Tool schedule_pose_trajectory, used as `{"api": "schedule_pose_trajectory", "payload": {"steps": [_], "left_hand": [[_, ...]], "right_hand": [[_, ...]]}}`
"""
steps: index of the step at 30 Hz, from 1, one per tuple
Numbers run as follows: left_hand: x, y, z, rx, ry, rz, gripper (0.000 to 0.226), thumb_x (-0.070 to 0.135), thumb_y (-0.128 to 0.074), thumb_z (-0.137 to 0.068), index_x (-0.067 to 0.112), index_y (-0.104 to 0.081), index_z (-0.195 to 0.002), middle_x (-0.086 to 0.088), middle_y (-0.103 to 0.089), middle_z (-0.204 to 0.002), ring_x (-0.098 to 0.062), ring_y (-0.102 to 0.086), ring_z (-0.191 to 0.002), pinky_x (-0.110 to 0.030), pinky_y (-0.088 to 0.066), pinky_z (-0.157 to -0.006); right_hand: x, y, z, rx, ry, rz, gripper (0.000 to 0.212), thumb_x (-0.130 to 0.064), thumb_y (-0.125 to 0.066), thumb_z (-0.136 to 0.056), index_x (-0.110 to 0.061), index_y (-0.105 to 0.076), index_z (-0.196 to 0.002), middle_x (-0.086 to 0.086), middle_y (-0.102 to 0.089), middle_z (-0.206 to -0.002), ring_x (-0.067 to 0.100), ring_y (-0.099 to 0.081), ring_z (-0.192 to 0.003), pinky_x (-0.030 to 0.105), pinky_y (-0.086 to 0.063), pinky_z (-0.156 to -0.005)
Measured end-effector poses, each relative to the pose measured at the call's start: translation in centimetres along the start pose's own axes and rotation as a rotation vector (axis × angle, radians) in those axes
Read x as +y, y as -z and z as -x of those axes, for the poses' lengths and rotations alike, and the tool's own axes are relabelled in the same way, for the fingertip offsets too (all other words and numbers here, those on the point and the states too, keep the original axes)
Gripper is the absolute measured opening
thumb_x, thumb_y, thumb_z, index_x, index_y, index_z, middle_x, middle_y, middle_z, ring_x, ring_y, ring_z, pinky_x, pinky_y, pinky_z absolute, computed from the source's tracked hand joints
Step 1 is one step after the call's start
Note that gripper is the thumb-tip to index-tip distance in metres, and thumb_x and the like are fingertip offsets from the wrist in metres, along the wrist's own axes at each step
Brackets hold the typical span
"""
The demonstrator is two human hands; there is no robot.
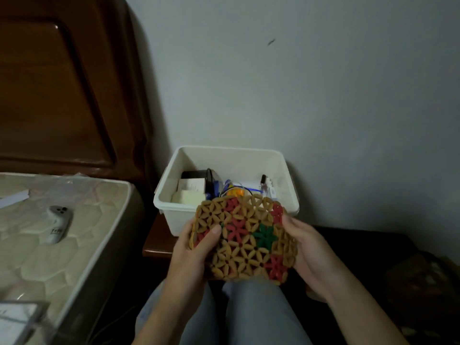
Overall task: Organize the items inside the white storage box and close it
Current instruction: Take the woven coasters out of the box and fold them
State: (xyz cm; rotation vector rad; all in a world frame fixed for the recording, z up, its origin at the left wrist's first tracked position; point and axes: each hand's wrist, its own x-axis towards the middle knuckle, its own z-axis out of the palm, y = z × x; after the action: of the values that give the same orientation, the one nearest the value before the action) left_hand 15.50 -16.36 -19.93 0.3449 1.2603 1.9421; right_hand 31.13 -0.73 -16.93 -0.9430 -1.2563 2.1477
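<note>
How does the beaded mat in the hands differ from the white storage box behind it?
The beaded mat is flat, openwork and many-coloured: tan with red and green flowers. The white storage box is deep, solid-walled and plain white. The mat is held up by the left hand and right hand; the box stands open, without a lid, holding small items.

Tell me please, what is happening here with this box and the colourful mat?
A seated person holds a beaded mat with both hands: the left hand grips its left edge, the right hand its right edge. It is in front of the open white storage box, not yet inside. The box already holds small items and has no lid on.
</note>
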Motion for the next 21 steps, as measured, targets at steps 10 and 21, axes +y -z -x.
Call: {"api": "schedule_pose_trajectory", "payload": {"steps": [10,21], "left_hand": [[-7.5,3.2,7.0,-0.034,0.317,0.047,0.038,0.037,-0.072,-0.098,0.031,-0.066,-0.135,-0.01,-0.073,-0.13,-0.032,-0.071,-0.119,-0.049,-0.062,-0.083],[-9.1,3.5,7.3,-0.155,0.242,-0.044,0.055,0.027,-0.089,-0.083,0.035,-0.065,-0.133,-0.012,-0.07,-0.135,-0.033,-0.067,-0.126,-0.053,-0.056,-0.102]], "right_hand": [[10.0,2.4,4.9,0.062,-0.155,0.162,0.028,-0.039,-0.059,-0.103,-0.023,-0.08,-0.113,0.006,-0.078,-0.12,0.023,-0.074,-0.113,0.052,-0.051,-0.108],[11.1,2.3,4.6,0.08,0.226,0.651,0.043,-0.078,-0.052,-0.089,-0.052,-0.059,-0.124,-0.012,-0.067,-0.125,0.008,-0.066,-0.116,0.045,-0.059,-0.096]]}}
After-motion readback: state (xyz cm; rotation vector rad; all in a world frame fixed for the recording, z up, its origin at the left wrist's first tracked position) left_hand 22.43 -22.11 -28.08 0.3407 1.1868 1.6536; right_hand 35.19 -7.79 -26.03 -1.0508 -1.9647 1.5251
